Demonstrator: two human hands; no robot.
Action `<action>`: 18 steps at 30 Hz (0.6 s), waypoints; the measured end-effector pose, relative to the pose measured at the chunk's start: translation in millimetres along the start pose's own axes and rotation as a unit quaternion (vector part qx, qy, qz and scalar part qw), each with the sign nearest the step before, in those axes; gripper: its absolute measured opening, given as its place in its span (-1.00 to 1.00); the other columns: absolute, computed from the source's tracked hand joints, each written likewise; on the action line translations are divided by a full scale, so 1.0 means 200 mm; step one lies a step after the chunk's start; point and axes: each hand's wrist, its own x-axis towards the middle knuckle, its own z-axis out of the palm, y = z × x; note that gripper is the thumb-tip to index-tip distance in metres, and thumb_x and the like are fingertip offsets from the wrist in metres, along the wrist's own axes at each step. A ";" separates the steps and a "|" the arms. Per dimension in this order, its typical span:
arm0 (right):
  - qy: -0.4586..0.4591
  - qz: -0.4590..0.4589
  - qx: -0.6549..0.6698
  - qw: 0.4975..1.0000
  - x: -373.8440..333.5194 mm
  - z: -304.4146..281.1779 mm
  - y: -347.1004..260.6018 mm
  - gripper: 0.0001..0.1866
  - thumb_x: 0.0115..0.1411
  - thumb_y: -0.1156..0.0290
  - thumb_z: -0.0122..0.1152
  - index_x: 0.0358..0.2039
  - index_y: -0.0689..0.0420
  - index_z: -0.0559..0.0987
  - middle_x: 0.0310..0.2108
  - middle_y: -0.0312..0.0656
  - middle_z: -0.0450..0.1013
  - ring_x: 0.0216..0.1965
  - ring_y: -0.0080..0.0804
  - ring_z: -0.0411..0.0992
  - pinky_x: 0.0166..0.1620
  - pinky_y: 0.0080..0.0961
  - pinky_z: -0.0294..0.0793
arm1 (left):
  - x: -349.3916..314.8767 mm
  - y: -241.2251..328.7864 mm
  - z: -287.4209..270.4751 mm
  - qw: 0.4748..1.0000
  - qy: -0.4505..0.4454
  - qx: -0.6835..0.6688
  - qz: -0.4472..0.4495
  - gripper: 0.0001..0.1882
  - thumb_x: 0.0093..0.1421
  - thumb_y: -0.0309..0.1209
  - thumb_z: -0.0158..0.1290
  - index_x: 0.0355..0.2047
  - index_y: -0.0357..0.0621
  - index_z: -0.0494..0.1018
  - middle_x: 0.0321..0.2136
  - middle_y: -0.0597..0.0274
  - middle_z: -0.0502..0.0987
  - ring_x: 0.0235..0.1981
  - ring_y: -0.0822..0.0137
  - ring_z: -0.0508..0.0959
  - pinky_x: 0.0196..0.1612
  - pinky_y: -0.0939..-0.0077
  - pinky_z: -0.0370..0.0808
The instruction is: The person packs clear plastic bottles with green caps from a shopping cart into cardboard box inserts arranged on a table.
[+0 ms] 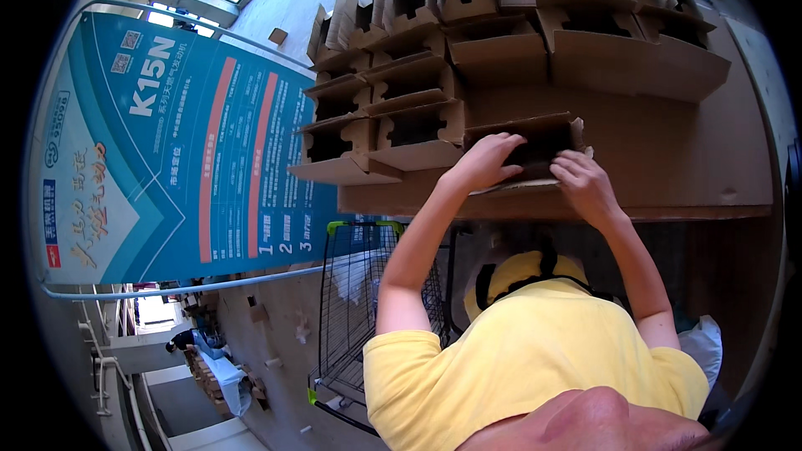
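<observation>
An open cardboard box [543, 146] with a dark inside stands at the near edge of the cardboard-covered table, in front of me. My left hand [489, 162] grips its left side, with thumb and fingers bent over the opening. At the near right corner, the curled fingers of my right hand [586, 189] hold the rim. Just left of this box is a similar open carton [422, 146] with notched inner edges. Whatever lies deep inside the held box is too dark to make out.
Rows of open cartons [468, 4] fill the table's far and left parts. Bare brown cardboard [668, 159] covers its right part. A black wire cart [355, 284] with green corners stands below left, by a large blue banner [180, 167]. Another person [199, 341] is far off.
</observation>
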 end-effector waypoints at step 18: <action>0.150 0.273 0.070 0.948 0.03 0.29 -0.05 -0.35 0.06 0.39 0.28 0.16 0.14 0.27 0.12 -0.04 0.26 0.18 -0.06 0.18 0.23 -0.32 0.16 | -0.29 -0.07 0.07 0.932 0.320 0.166 -0.037 -0.08 -0.05 -0.39 0.28 0.27 -0.10 0.00 0.14 -0.09 0.24 0.20 0.02 0.23 0.31 0.17 0.06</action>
